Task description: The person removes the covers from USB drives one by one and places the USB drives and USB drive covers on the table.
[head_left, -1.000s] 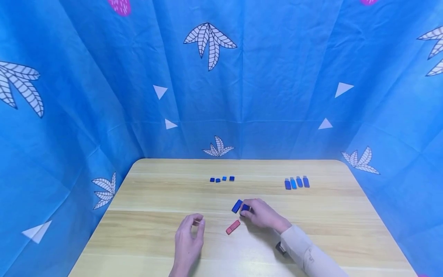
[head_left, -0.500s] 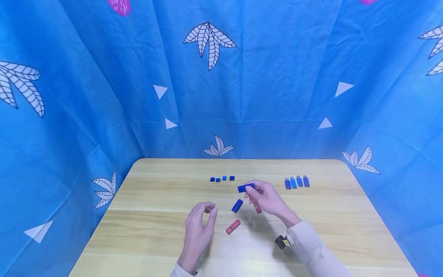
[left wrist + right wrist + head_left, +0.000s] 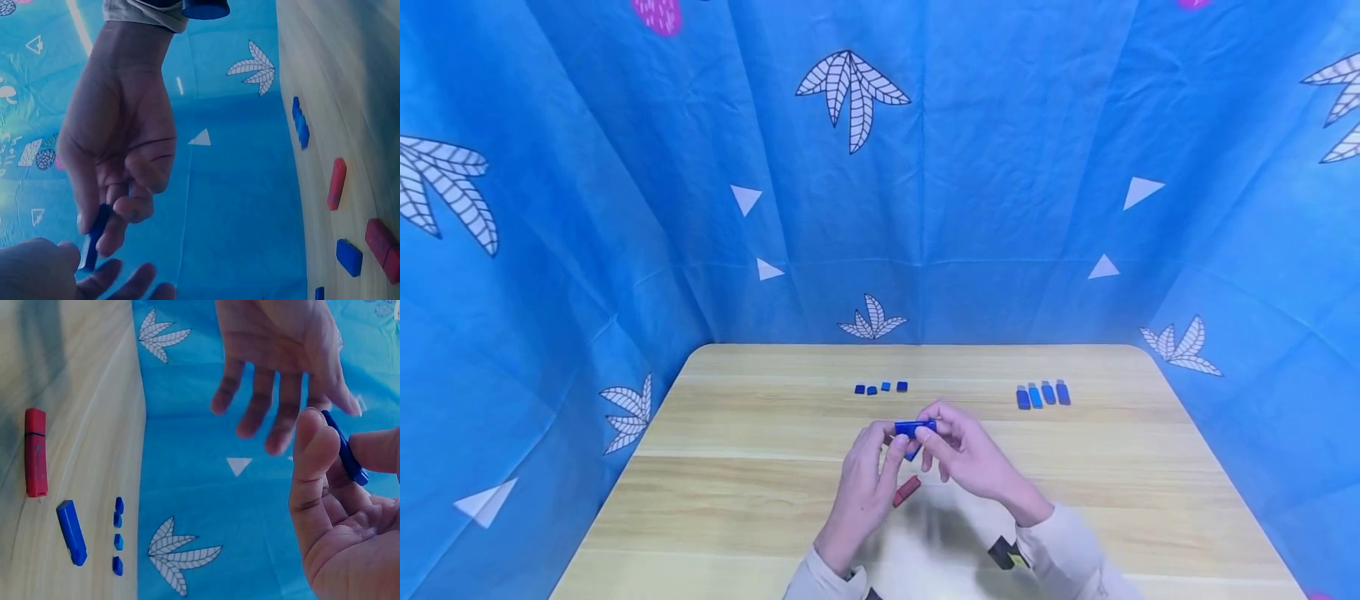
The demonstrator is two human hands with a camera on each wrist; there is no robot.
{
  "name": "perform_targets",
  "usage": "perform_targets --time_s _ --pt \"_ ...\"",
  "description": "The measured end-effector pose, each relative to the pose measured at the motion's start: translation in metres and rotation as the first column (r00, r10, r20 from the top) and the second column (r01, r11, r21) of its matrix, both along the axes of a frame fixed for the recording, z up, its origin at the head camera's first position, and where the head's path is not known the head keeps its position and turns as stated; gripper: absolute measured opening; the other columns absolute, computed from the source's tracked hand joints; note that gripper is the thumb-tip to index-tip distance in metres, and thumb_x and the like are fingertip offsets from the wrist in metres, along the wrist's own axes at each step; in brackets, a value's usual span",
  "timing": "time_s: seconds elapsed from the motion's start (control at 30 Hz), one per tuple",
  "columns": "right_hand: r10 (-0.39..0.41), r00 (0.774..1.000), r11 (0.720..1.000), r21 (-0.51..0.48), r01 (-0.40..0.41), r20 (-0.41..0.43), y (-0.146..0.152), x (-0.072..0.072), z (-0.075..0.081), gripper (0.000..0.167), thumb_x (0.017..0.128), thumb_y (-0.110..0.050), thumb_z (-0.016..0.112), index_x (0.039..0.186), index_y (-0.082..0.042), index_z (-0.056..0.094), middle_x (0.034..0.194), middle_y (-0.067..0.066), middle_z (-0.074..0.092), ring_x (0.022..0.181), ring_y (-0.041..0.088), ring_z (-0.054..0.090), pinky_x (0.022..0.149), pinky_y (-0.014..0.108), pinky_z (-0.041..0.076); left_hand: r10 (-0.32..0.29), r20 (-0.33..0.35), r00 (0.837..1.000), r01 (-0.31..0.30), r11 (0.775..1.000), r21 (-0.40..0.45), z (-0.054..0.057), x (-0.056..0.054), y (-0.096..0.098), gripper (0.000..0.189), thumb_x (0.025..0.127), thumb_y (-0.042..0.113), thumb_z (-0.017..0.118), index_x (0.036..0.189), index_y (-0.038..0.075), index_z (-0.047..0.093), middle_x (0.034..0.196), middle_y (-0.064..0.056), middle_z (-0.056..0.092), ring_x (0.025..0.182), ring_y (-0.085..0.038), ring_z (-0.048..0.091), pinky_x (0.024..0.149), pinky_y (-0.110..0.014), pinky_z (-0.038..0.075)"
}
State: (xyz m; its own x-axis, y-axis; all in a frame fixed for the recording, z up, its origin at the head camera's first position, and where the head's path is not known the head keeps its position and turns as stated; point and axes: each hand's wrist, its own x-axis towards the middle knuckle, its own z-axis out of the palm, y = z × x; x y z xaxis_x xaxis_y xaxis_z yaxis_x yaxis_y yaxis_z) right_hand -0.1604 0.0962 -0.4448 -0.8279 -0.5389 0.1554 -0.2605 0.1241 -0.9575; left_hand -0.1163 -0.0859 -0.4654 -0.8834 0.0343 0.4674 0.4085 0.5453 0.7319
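Observation:
A capped blue USB flash drive [image 3: 915, 428] is held above the table between both hands. My right hand [image 3: 973, 458] pinches it; the right wrist view shows thumb and fingertip on the drive [image 3: 345, 450]. My left hand [image 3: 867, 483] is at its left end, thumb and index on either side of that end, other fingers extended in the right wrist view. Below them, a second blue drive [image 3: 72, 532] lies on the table, partly hidden from the head view. A red drive [image 3: 906, 492] lies nearer; another red one [image 3: 337, 184] shows in the left wrist view.
Several small blue caps [image 3: 886, 387] form a row at the back middle of the table [image 3: 752, 500]. Uncapped blue drives [image 3: 1036, 397] stand side by side at the back right. A patterned blue curtain [image 3: 1015, 217] surrounds the table's far and side edges.
My right hand has picked up the blue drive, lifted it, then brought it left. My left hand has moved right and forward to meet it, over the other drives.

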Motion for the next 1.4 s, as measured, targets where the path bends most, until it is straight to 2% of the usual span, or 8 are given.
perform_targets --time_s 0.17,0.27,0.4,0.57,0.9,1.1,1.27,1.4 --pt "0.005 0.994 1.000 0.030 -0.002 -0.109 -0.004 0.008 -0.001 0.013 0.106 -0.018 0.053 0.108 -0.006 0.059 0.088 0.014 0.074 0.069 0.008 0.066 0.050 0.027 0.053 -0.022 -0.040 0.999 0.024 0.999 0.049 -0.001 -0.001 0.000 0.009 0.106 0.017 0.053 0.101 0.018 0.061 0.093 0.009 0.067 0.091 -0.003 0.059 0.083 -0.028 0.053" --pt "0.018 0.975 0.998 0.059 -0.005 -0.223 -0.006 0.012 -0.004 0.011 0.105 -0.016 0.055 0.103 -0.011 0.065 0.085 0.007 0.073 0.068 0.003 0.063 0.052 0.024 0.053 -0.047 -0.089 0.995 0.053 0.997 0.058 -0.003 0.000 -0.001 0.009 0.104 0.013 0.055 0.098 0.017 0.061 0.091 0.008 0.066 0.090 -0.003 0.060 0.082 -0.028 0.054" --pt "0.068 0.948 0.995 0.095 -0.040 -0.312 -0.006 0.017 -0.008 0.012 0.104 -0.014 0.056 0.099 -0.015 0.067 0.073 -0.001 0.066 0.061 -0.004 0.056 0.049 0.021 0.050 -0.094 -0.083 0.992 0.099 0.993 0.063 -0.007 0.002 -0.004 0.013 0.104 0.014 0.055 0.093 0.019 0.061 0.091 0.008 0.064 0.088 -0.003 0.060 0.080 -0.025 0.055" --pt "0.117 0.953 0.988 0.127 -0.084 -0.281 -0.004 0.018 -0.010 0.012 0.104 -0.018 0.057 0.101 -0.013 0.068 0.072 -0.002 0.068 0.059 -0.006 0.052 0.048 0.019 0.047 -0.135 -0.061 0.989 0.136 0.990 0.024 -0.007 0.002 -0.010 0.016 0.105 0.016 0.055 0.091 0.021 0.062 0.092 0.008 0.064 0.087 -0.003 0.059 0.078 -0.024 0.054" --pt "0.141 0.951 0.988 0.106 -0.116 -0.275 -0.010 0.022 0.000 0.014 0.105 -0.018 0.055 0.102 -0.018 0.069 0.082 -0.001 0.074 0.071 -0.004 0.070 0.053 0.019 0.050 -0.113 -0.230 0.967 0.130 0.990 0.062 0.002 0.000 -0.018 0.021 0.094 0.003 0.067 0.079 0.016 0.065 0.078 0.004 0.068 0.080 -0.008 0.057 0.071 -0.026 0.051" --pt "0.155 0.941 0.987 0.095 -0.131 -0.302 -0.013 0.024 0.012 0.017 0.106 -0.017 0.053 0.108 -0.018 0.070 0.080 -0.005 0.076 0.074 -0.002 0.074 0.040 0.016 0.034 -0.105 -0.248 0.963 0.136 0.984 0.114 0.010 0.001 -0.020 0.021 0.093 0.001 0.068 0.078 0.016 0.068 0.078 0.000 0.069 0.080 -0.010 0.054 0.070 -0.025 0.047" --pt "0.126 0.911 0.988 0.129 -0.081 -0.394 -0.014 0.024 0.018 0.015 0.104 -0.017 0.056 0.102 -0.022 0.071 0.072 -0.011 0.075 0.051 -0.015 0.050 0.038 0.014 0.028 -0.088 -0.246 0.965 0.127 0.981 0.148 0.014 0.004 -0.020 0.018 0.092 0.001 0.070 0.079 0.014 0.070 0.080 -0.003 0.071 0.081 -0.013 0.055 0.070 -0.025 0.048" --pt "0.131 0.874 0.988 0.139 -0.074 -0.469 -0.019 0.020 0.020 0.015 0.103 -0.017 0.058 0.095 -0.023 0.069 0.064 -0.013 0.063 0.051 -0.012 0.033 0.043 0.011 0.029 -0.037 -0.252 0.967 0.080 0.983 0.164 0.015 0.009 -0.023 0.018 0.092 0.001 0.070 0.079 0.014 0.071 0.080 -0.003 0.071 0.081 -0.013 0.056 0.069 -0.026 0.049"
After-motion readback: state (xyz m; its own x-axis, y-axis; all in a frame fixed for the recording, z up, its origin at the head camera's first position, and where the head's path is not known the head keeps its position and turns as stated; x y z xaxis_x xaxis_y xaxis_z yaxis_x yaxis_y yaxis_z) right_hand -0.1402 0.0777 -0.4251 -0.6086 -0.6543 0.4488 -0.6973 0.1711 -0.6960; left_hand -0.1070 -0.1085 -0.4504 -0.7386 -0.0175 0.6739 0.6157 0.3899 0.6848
